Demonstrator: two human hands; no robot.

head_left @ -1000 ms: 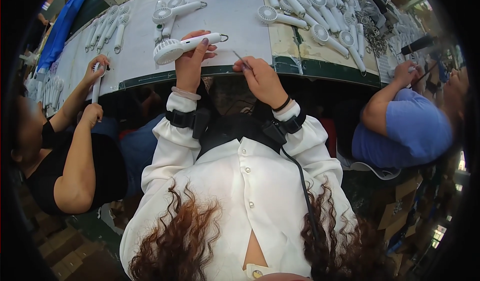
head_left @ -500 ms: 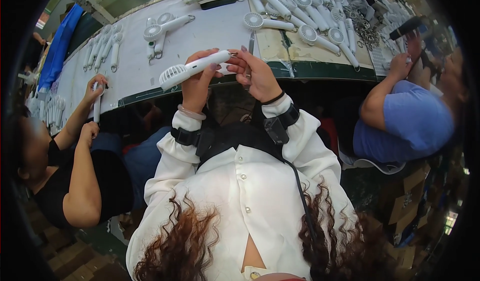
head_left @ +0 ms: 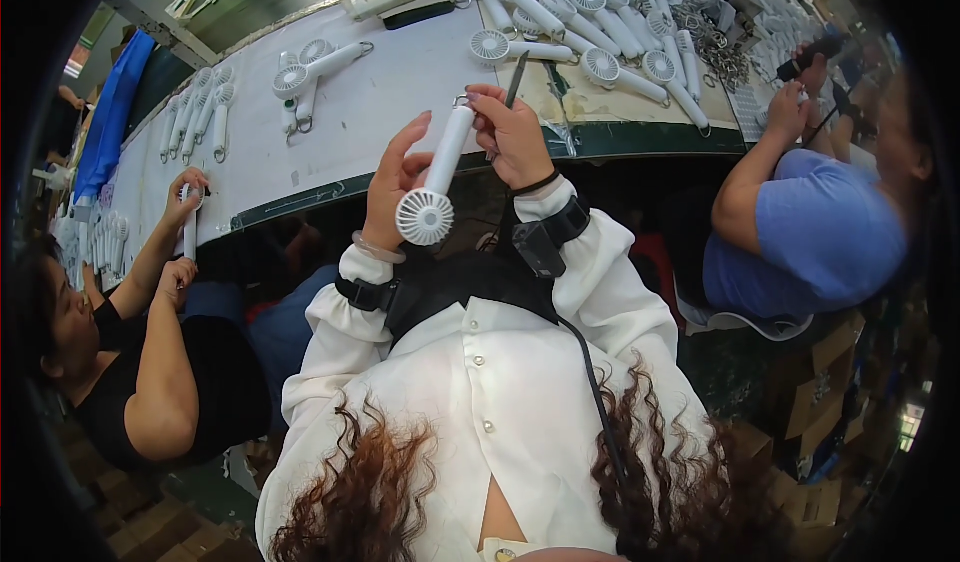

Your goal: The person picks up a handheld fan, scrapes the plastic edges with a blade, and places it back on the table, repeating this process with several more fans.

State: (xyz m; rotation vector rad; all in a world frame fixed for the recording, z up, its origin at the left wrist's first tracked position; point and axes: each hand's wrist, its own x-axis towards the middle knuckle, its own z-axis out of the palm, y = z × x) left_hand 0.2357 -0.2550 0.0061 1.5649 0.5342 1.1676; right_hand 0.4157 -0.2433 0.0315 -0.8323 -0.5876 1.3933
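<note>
A white handheld fan (head_left: 447,157) tilts in front of me, its round grille toward me and its metal ring end up and away. My right hand (head_left: 515,142) pinches it at that ring end. Above the same hand a slim dark grey pointed tool (head_left: 517,79) sticks up; whether my fingers grip it I cannot make out. Just left of the fan's handle, my left hand (head_left: 395,182) is open with its fingers apart. Part of its palm is hidden behind the fan.
Many white fans (head_left: 590,22) are heaped at the far right beside a pile of metal rings (head_left: 715,27). A few fans (head_left: 305,77) lie on the white table (head_left: 345,152), with a row (head_left: 200,112) farther left. Co-workers sit on my left (head_left: 160,362) and right (head_left: 800,232).
The fan has swung from nearly level, grille left, to steep with its grille nearer me. My left hand has let go of its handle; my right hand stays at the ring end.
</note>
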